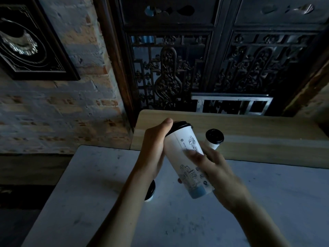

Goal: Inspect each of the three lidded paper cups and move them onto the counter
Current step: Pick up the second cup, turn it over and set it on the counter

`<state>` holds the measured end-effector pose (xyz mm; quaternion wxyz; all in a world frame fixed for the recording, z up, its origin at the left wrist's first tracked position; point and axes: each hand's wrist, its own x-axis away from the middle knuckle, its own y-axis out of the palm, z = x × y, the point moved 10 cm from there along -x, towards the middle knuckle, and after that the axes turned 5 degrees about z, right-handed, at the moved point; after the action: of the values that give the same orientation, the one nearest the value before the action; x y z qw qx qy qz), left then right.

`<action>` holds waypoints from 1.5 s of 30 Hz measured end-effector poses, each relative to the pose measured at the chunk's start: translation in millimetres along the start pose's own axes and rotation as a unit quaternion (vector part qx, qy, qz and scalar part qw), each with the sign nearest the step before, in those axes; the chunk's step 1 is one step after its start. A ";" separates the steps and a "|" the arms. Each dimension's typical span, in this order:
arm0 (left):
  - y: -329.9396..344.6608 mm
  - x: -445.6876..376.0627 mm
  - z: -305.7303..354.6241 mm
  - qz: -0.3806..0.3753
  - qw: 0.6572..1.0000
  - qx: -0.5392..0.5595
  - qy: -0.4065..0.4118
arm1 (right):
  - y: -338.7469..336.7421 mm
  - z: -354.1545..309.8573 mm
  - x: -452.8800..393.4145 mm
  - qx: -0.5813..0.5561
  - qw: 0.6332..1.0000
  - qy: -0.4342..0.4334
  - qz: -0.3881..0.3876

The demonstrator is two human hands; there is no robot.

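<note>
Grip: left hand (156, 148) wraps the upper part of a tall cup (187, 157) near its black lid; right hand (213, 168) holds the lower part, blurred. Cup tilted, lifted above the grey table (106, 202), apparently under inspection. Second cup (214, 139) stands on the wooden counter (267, 132), likely finished. Third cup (150, 192) on the table, mostly hidden by the left forearm, apparently still to do.

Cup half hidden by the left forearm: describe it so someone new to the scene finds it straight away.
Start at the pale grey table in the foreground, below the wooden counter. Under the left forearm, a small white cup with a black lid stands on the table. Unlike the tall printed cup held in both hands and the cup on the counter, it is mostly hidden.
</note>
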<state>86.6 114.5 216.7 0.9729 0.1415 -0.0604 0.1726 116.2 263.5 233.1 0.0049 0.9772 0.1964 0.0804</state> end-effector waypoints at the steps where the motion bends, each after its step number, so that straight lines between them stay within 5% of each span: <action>1: -1.4 -0.9 1.3 0.014 1.000 -0.004 0.007 | -3.3 -4.2 -1.1 0.047 0.998 -0.034 0.016; 6: -0.4 -1.7 5.7 0.016 0.999 -0.014 0.034 | 2.2 -10.1 0.9 0.183 0.975 -0.120 0.032; 9: -1.3 -0.8 4.3 0.004 1.000 -0.001 0.030 | -0.4 -13.2 0.4 0.108 0.987 -0.119 0.020; 13: 3.7 -0.5 -3.7 -0.035 0.999 0.017 0.006 | 1.0 -3.4 5.0 -0.049 0.999 0.000 -0.013; 16: 4.1 2.1 -5.4 -0.039 0.999 0.027 0.001 | 1.6 4.0 6.7 -0.067 0.997 0.031 -0.023; 19: 0.1 2.9 -4.8 -0.013 1.000 0.010 0.011 | -3.2 -9.8 5.9 0.065 0.996 -0.053 0.022; 22: -3.7 1.4 -2.2 0.013 0.999 0.002 0.029 | 1.7 -15.5 7.9 0.290 0.948 -0.123 0.045; 24: -2.5 1.7 0.2 0.006 0.999 -0.011 0.039 | 0.7 -14.5 8.9 0.345 0.927 -0.137 0.059; 28: -0.5 2.4 3.6 -0.012 0.999 0.004 0.043 | -1.6 -16.8 5.3 0.110 0.989 -0.100 0.018; 32: 1.4 3.6 -0.7 -0.036 0.999 0.013 0.024 | 3.6 -1.1 3.3 -0.057 0.997 0.019 -0.042; 36: -3.9 -0.5 0.2 0.015 0.999 0.010 0.034 | -7.4 -10.0 0.6 0.104 0.991 -0.073 0.041; 40: -0.3 0.7 3.8 0.008 0.998 -0.012 0.057 | -1.8 -16.8 3.7 0.335 0.925 -0.158 0.080; 45: -0.3 1.1 -1.5 -0.019 0.999 0.011 0.035 | -5.3 -12.9 1.4 0.086 0.992 -0.090 0.022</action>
<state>87.9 115.0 215.4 0.9759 0.1475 -0.0219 0.1594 113.3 268.7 245.8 -0.0634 0.9813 0.1800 -0.0245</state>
